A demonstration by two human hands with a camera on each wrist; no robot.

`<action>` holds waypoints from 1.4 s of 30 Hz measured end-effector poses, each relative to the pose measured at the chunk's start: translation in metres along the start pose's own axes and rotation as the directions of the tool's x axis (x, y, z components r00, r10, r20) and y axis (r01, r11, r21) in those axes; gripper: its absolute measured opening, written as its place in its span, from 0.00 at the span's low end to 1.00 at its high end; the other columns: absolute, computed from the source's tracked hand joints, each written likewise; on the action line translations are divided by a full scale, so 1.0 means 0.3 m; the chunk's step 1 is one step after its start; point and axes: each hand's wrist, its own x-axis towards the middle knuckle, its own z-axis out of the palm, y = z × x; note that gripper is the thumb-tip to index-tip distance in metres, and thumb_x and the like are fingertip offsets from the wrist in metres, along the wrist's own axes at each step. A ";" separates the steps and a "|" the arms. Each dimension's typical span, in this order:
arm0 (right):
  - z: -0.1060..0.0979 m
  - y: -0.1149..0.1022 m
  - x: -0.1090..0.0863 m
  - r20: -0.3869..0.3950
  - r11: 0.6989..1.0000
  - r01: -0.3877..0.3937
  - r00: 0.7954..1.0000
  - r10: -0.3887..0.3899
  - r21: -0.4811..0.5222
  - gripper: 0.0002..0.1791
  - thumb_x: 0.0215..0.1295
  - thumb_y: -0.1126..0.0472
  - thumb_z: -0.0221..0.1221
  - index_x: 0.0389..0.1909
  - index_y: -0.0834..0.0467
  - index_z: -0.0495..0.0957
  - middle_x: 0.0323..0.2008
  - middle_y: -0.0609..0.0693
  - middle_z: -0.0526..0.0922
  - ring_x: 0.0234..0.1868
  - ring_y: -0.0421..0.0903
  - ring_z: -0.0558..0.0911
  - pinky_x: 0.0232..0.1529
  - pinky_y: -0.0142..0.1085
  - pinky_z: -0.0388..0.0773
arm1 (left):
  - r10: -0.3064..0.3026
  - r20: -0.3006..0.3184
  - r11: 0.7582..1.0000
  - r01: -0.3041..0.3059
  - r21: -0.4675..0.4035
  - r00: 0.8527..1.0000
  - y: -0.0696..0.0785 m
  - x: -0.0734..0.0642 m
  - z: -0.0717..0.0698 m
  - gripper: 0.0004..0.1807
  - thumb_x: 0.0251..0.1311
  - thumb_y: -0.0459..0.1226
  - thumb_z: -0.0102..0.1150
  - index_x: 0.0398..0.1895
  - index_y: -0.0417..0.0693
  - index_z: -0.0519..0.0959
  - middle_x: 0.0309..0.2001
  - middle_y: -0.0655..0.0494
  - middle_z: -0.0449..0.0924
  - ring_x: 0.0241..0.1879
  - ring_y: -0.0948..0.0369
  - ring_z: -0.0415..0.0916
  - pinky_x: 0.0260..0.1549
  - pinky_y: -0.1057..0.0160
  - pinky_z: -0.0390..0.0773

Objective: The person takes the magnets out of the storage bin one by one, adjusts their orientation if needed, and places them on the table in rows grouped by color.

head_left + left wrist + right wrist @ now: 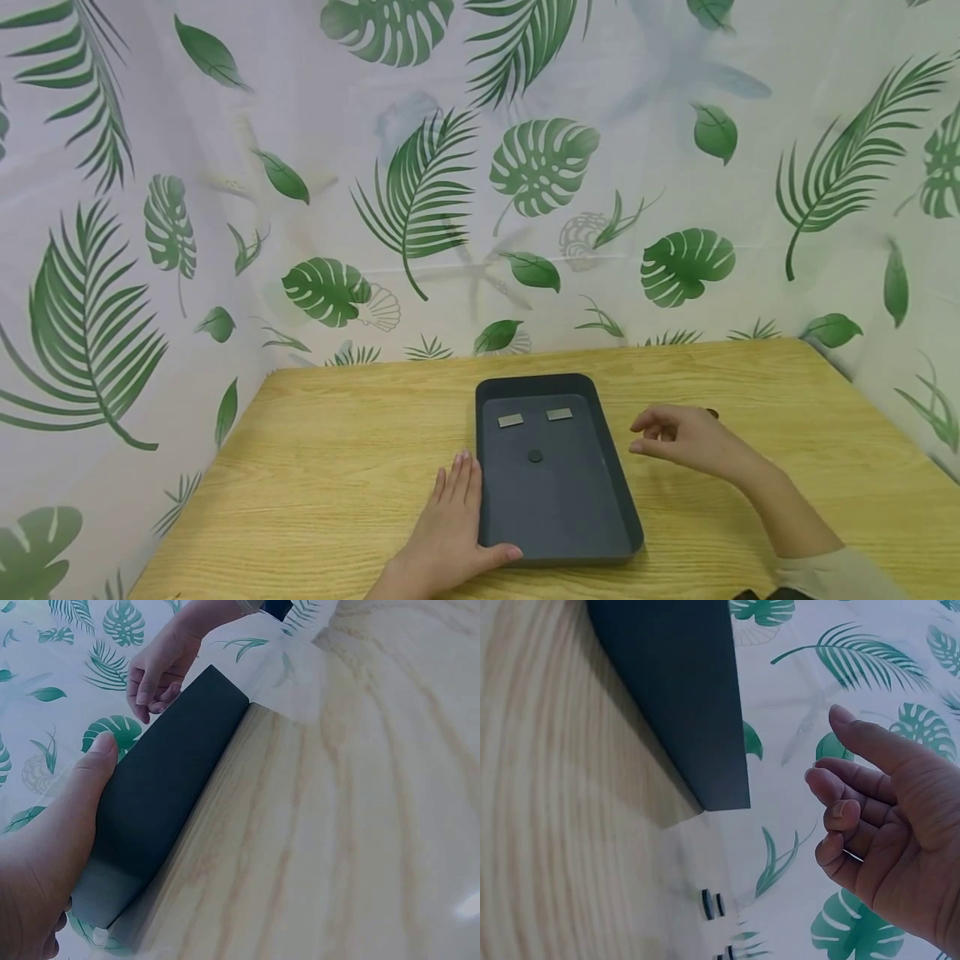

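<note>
1 dark tray (558, 512) sits mid-tbl (352, 467) w/ 2 silvery rect. plates (511, 421) & 1 dark disc (535, 456) inside; small dark pcs (708, 904) to its R are partly cut off in R wrist view, exact no. unclear. Tray's long axis runs near-to-far, far end slightly L. L hand (450, 521), fingers straight, touches its L side; R hand (693, 437), loosely curled & empty, is just beside its R.

Tray (558, 508) finished smooth and matt, table (337, 450) surfaced in glossy wood, plates (511, 421) seen as metallic, backdrop (315, 100) made of cloth-like sheeting
</note>
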 end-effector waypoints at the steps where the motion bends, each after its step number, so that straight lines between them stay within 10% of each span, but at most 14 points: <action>1: 0.001 -0.010 0.002 0.000 1.000 0.011 1.000 -0.011 -0.002 0.18 0.61 0.49 0.62 0.43 0.59 0.79 0.31 0.44 0.79 0.29 0.35 0.75 0.28 0.31 0.75 | -0.001 0.000 1.000 0.001 0.002 1.000 -0.001 0.000 0.001 0.63 0.50 0.74 0.44 0.73 0.32 0.44 0.74 0.37 0.38 0.74 0.47 0.35 0.70 0.46 0.43; 12: 0.011 -0.072 0.043 0.027 0.992 0.124 0.992 -0.124 -0.004 0.16 0.61 0.52 0.63 0.43 0.60 0.81 0.30 0.41 0.80 0.27 0.34 0.75 0.27 0.31 0.74 | 0.002 -0.011 1.000 -0.002 -0.004 1.000 -0.002 -0.002 0.004 0.64 0.50 0.74 0.44 0.73 0.33 0.44 0.74 0.38 0.38 0.74 0.48 0.34 0.70 0.46 0.43; 42: 0.097 -0.062 0.301 0.354 0.933 -0.004 0.926 -0.133 0.360 0.23 0.57 0.61 0.67 0.50 0.69 0.78 0.45 0.69 0.79 0.41 0.44 0.82 0.43 0.36 0.80 | -0.019 0.009 0.999 0.019 -0.036 1.000 0.007 0.001 0.005 0.64 0.49 0.75 0.44 0.73 0.34 0.44 0.75 0.40 0.37 0.74 0.49 0.34 0.70 0.46 0.41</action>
